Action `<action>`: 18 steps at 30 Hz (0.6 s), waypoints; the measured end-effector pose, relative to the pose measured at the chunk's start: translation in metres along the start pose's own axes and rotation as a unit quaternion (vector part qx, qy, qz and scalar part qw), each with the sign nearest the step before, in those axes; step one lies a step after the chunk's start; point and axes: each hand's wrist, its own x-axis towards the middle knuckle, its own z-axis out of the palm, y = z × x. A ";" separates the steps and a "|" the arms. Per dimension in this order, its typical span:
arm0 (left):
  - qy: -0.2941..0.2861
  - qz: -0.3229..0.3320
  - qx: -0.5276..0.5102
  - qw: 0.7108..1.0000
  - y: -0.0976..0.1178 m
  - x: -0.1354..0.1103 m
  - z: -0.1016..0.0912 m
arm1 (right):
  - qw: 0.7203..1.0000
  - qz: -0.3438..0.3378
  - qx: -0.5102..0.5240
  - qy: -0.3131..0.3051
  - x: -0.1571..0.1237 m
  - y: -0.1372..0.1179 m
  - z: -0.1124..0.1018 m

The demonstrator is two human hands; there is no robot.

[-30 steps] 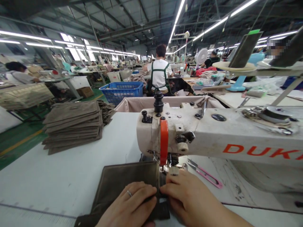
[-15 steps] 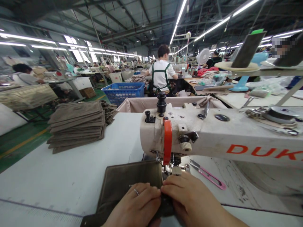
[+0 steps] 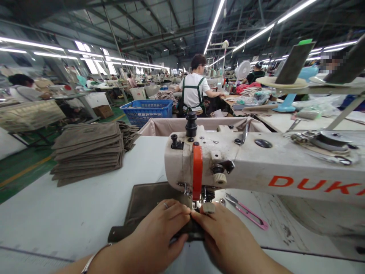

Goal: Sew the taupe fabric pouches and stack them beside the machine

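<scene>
Between both hands [image 3: 159, 232] [image 3: 228, 236], probably a canvas edge [image 3: 194, 230]

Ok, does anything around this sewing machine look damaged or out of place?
Yes: the white tabletop to the right of the sewing machine looks scuffed and worn, with dark marks showing through its surface.

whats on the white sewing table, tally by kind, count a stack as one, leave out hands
industrial sewing machine: 1
brown fabric piece under the presser foot: 1
pink-handled thread snips: 1
stack of brown fabric pieces: 1
Total: 4
</scene>
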 end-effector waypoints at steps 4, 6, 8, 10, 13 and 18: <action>0.006 0.007 0.009 1.000 -0.007 0.003 0.001 | 1.000 0.011 0.000 -0.005 0.001 -0.001 -0.002; 0.019 0.011 0.015 1.000 -0.010 0.002 0.003 | 1.000 0.011 0.000 -0.007 0.001 -0.001 -0.004; 0.035 0.012 0.019 0.999 -0.013 -0.001 0.006 | 1.000 0.014 -0.009 -0.005 0.001 0.001 -0.006; 0.044 0.010 0.020 0.999 -0.015 -0.004 0.007 | 0.999 0.022 -0.022 -0.006 0.001 0.001 -0.009; 0.053 0.011 0.022 0.998 -0.015 -0.006 0.006 | 0.999 0.030 -0.028 -0.007 0.001 0.001 -0.013; 0.050 0.005 0.020 0.999 -0.014 -0.006 0.004 | 0.999 0.025 -0.025 -0.007 0.000 0.002 -0.014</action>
